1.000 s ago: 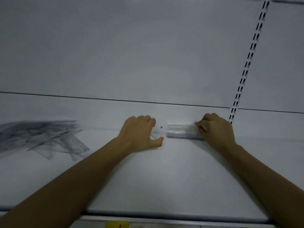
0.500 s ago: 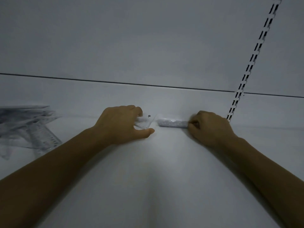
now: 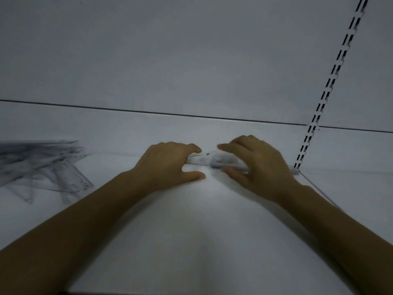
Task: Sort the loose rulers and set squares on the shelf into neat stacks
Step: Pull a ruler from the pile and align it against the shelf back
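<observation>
Nearest the camera, two bare forearms are seen coming in from the bottom corners over the shelf (image 3: 191,241), a smooth, matte white board that looks flat and hard. Further in, at the middle of the frame, the left hand (image 3: 168,165) and right hand (image 3: 263,165) are brought close together around a small bundle (image 3: 204,160) of clear plastic pieces lying on the shelf near the back wall. The bundle's left end is covered by the curled left fingers, with the thumb stretched flat on the shelf in front of it. Its right end is pinched between the right thumb on the near side and the curved fingers on the far side. Whether it's rulers or set squares in there can't be told, it's all blurred and see-through.

Progress-wise it's judged as early days: one little bundle is being squared up and that's about it. At the left edge, well apart from the hands, a loose pile (image 3: 42,167) is left fanned out every which way. Thin transparent plastic, printed scale marks, long strips and pointy triangles overlapping. All of that is yet to be sorted.

Furthest back, a plain pale back panel (image 3: 170,60) crossed by one dark seam is seen, and a slotted upright (image 3: 331,81) is fixed up the right side.
</observation>
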`<state>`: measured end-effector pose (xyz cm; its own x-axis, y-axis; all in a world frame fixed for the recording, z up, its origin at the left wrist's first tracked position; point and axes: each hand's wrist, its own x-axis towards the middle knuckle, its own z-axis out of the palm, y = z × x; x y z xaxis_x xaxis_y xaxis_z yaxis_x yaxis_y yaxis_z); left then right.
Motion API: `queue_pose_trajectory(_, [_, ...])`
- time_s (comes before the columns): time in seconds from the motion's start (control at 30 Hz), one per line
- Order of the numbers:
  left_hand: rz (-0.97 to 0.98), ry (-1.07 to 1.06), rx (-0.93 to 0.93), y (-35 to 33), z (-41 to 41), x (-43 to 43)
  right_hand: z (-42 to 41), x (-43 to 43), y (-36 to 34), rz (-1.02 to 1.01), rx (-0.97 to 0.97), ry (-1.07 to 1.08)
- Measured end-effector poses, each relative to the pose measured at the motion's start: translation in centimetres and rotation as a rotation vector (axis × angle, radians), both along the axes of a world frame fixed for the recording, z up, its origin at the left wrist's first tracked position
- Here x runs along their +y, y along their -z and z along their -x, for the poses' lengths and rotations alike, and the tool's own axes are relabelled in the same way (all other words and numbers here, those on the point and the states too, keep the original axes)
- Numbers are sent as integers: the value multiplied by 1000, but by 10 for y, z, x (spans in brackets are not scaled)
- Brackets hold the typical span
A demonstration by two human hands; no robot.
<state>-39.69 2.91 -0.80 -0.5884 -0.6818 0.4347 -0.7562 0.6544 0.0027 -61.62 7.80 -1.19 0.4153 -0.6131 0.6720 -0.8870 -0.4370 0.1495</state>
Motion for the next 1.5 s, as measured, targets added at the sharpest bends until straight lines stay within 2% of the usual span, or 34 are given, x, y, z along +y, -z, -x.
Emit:
queue_pose_trajectory(0.07, [17,35,10,2,3,2,-24,6,0,43,103,-151])
queue_pose_trajectory(0.17, [24,59,-33,4,6,5,-39,7,2,167,148,-202])
queue_pose_trajectory(0.23, [36,-4,7,-1,-2,0,-33,5,0,155,44,-159])
queue_pose_trajectory(0.33, [64,-170,168,-8,-30,-14,-14,5,2,65,-142,-39])
queue_pose_trajectory(0.4, [55,-257,192,-4,-48,-22,-6,5,6,5,-193,21])
queue_pose_trajectory(0.7, [4,-243,235,3,-51,-24,-14,25,-9,17,-67,68])
queue_pose_trajectory(0.77, [12,-237,236,2,-51,-23,-17,41,-10,-67,-28,81])
queue_pose_trajectory(0.83, [19,-218,232,2,-49,-22,-23,60,-1,-297,-28,65])
queue_pose_trajectory(0.9, [19,-181,213,3,-45,-19,-30,76,16,-466,-39,26])
queue_pose_trajectory(0.93, [19,-156,200,4,-42,-17,-31,80,21,-478,-64,11])
queue_pose_trajectory(1.1, [27,4,150,8,-23,-2,-29,78,22,-453,-138,24])
queue_pose_trajectory(1.27, [46,37,41,14,-25,4,-32,82,20,-361,-118,23])
queue_pose_trajectory(1.43, [100,93,-161,14,-25,10,-35,83,16,-287,-26,35])
queue_pose_trajectory(1.5, [166,106,-166,9,-23,14,-39,85,15,-271,48,41])
